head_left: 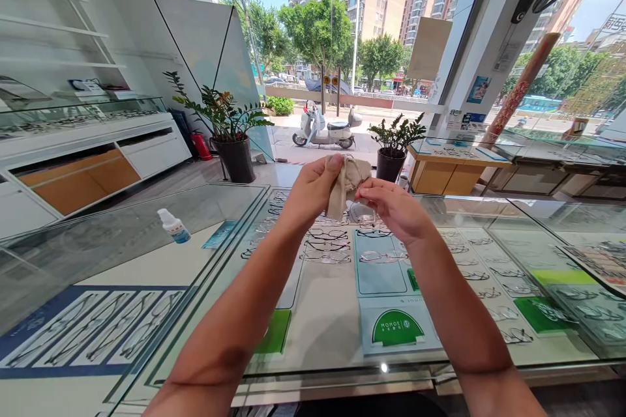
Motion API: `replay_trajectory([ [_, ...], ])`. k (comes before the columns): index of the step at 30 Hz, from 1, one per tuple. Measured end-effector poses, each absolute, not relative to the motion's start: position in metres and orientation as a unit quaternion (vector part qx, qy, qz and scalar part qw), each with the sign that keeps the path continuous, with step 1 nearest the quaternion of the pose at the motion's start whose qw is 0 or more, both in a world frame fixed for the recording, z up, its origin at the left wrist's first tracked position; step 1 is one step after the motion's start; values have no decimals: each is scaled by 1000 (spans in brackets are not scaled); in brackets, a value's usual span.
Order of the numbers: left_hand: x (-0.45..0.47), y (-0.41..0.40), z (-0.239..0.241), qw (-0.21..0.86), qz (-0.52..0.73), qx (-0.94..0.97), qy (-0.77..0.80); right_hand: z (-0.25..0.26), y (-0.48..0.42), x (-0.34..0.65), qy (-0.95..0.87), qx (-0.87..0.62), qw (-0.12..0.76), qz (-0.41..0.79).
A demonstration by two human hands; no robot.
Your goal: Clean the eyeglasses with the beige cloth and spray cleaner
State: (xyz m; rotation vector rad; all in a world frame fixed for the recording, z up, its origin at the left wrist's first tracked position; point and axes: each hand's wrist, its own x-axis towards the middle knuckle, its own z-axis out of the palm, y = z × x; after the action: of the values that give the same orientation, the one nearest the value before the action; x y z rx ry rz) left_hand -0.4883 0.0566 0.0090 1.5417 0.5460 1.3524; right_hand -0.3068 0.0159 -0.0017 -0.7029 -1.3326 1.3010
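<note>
Both my arms reach out over a glass display counter (342, 365). My left hand (313, 186) is closed on a beige cleaning cloth (345, 186), pinching it near the top. My right hand (391, 205) is closed too, its fingertips at the cloth's right edge and on a thin-framed pair of glasses (364, 214) that hangs just below the cloth. The cloth covers part of the glasses. Under the glass, rows of spectacle frames (327, 246) lie on trays.
A small white spray bottle (173, 227) stands on the counter at the left. Two potted plants (229, 130) (394, 146) stand on the floor ahead, with more glass counters (538, 150) to the right and shelving (73, 124) to the left. A scooter (325, 130) is parked outside.
</note>
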Motion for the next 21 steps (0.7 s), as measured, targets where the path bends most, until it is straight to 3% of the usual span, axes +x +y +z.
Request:
replay_trajectory([
  [7, -498, 50, 19, 546, 467, 676, 165, 0, 16, -301, -537, -280, 544, 582],
  [16, -476, 48, 4, 466, 606, 606, 219, -2, 11, -310, -547, -290, 530, 579],
  [21, -492, 56, 10, 516, 514, 666, 161, 2, 13, -303, -531, -280, 543, 587],
])
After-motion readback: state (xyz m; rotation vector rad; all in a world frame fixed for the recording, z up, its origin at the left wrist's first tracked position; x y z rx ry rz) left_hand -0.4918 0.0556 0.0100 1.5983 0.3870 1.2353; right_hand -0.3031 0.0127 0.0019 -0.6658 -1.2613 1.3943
